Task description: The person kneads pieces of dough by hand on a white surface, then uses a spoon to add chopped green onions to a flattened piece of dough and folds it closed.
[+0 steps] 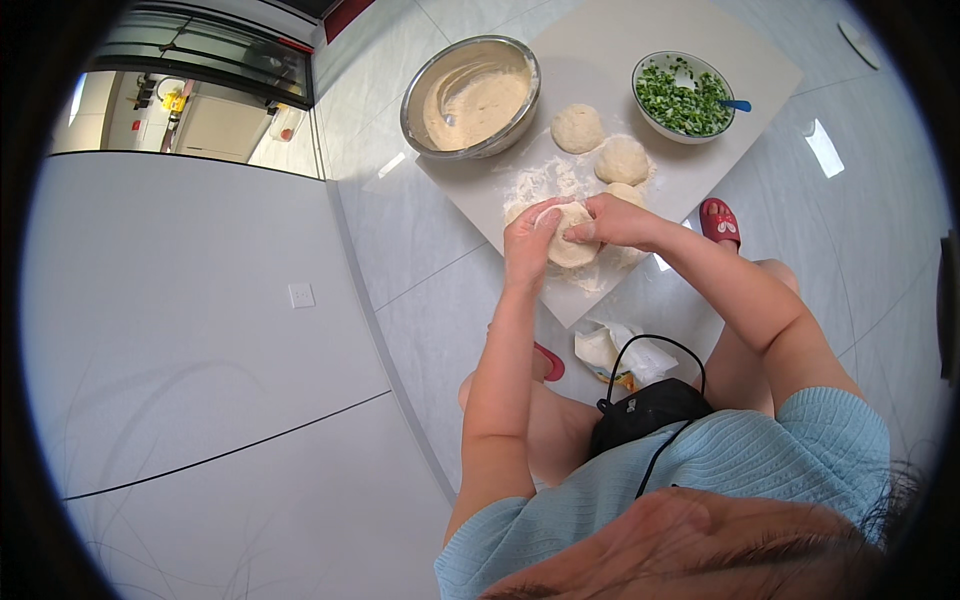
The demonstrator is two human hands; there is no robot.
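Note:
Between both hands I hold a flattened round of dough (573,244) above a floured board (585,309). My left hand (531,234) grips its left edge, the thumb lying on top. From the right, my right hand (611,220) pinches the upper edge, with thumb and fingers on the dough. Just beyond my hands sit a dough ball (577,129) and a second dough ball (622,160). A third dough piece (624,193) is partly covered by my right hand. White flour (551,180) is scattered around them.
A metal bowl (411,124) of soft dough stands at the board's far left. Far right is a white bowl (679,136) of chopped greens with a blue-handled utensil (736,105). A crumpled plastic bag (637,354) lies on the floor before me. A wall (210,315) runs along the left.

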